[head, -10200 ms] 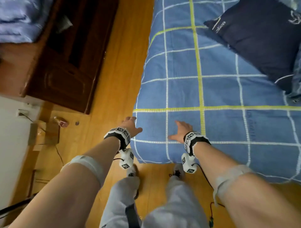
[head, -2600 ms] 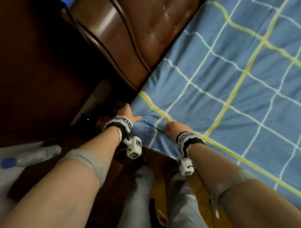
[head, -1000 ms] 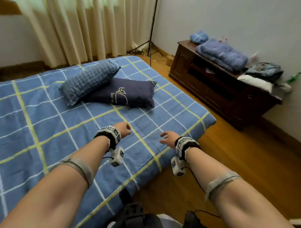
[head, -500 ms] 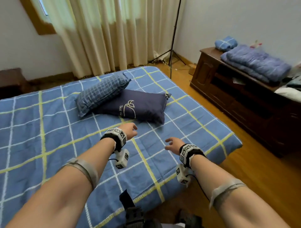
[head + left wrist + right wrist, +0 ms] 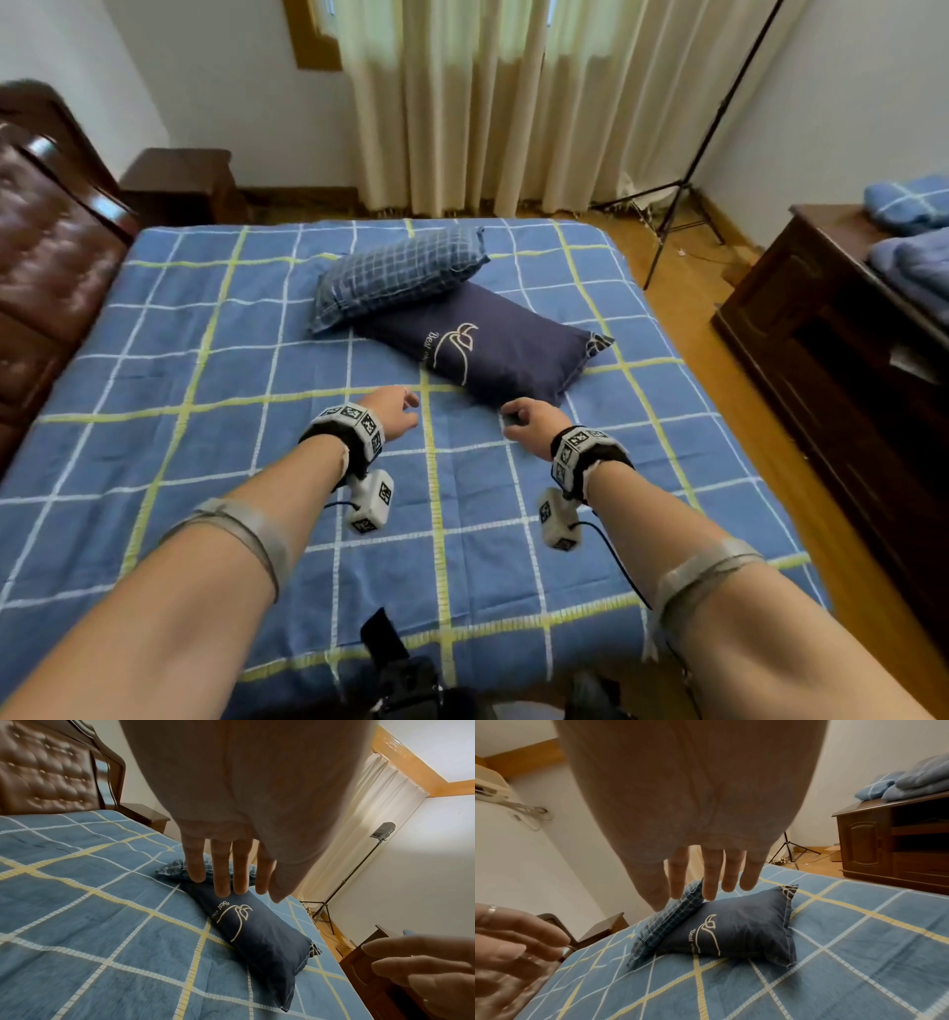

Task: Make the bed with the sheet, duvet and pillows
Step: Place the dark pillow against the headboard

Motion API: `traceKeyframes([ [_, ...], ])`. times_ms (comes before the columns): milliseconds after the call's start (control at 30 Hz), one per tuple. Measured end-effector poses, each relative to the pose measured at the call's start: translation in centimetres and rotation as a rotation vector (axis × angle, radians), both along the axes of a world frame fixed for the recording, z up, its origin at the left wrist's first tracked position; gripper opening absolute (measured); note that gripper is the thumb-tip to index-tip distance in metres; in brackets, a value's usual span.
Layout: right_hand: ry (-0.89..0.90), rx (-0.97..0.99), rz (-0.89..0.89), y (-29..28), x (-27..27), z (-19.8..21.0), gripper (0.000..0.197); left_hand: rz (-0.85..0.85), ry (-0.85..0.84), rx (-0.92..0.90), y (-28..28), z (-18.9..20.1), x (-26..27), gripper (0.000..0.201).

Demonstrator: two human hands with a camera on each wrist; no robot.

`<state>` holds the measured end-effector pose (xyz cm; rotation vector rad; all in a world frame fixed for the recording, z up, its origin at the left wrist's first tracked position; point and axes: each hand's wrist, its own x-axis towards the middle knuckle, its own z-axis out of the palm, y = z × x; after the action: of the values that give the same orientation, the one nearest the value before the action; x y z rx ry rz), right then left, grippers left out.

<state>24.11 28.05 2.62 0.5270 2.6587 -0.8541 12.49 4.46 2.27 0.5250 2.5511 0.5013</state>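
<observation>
A blue checked sheet (image 5: 215,462) lies flat over the whole bed. In the middle of it a dark navy pillow (image 5: 493,349) with a white logo lies under the end of a blue plaid pillow (image 5: 400,275). Both hands hover above the sheet just short of the navy pillow. My left hand (image 5: 395,411) and my right hand (image 5: 524,419) hold nothing, and their fingers hang loose. The wrist views show the navy pillow (image 5: 259,935) (image 5: 734,929) ahead of the extended fingers (image 5: 223,870) (image 5: 711,874). A folded blue duvet (image 5: 914,262) sits on the cabinet at the right.
A brown padded headboard (image 5: 46,257) stands at the left, with a dark nightstand (image 5: 174,185) beyond it. A dark wooden cabinet (image 5: 832,360) lines the right wall across a strip of wooden floor. A tripod (image 5: 683,195) stands by the cream curtains (image 5: 488,103).
The view has swung from the bed corner by the headboard to the whole bed. Both hands have let go of the sheet and moved forward to near the navy pillow.
</observation>
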Motion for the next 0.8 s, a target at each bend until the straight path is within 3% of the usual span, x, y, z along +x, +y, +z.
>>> traceKeyframes([
  [233,-0.099,0.069,-0.117,6.3,0.1,2.2,0.046,-0.105,-0.039,0.055,8.1,-0.6,-3.9,0.036],
  [400,-0.195,0.063,-0.16,8.2,-2.6,1.8,0.05,-0.095,-0.106,0.11,8.9,-1.7,-6.2,0.031],
  [567,-0.189,0.072,-0.13,7.5,-9.2,-0.6,0.075,0.09,0.066,0.05,5.8,-3.1,-9.8,0.052],
  [800,-0.22,0.176,0.133,6.4,-22.7,-6.2,0.094,0.264,0.079,-0.089,1.9,-6.7,-14.6,0.074],
])
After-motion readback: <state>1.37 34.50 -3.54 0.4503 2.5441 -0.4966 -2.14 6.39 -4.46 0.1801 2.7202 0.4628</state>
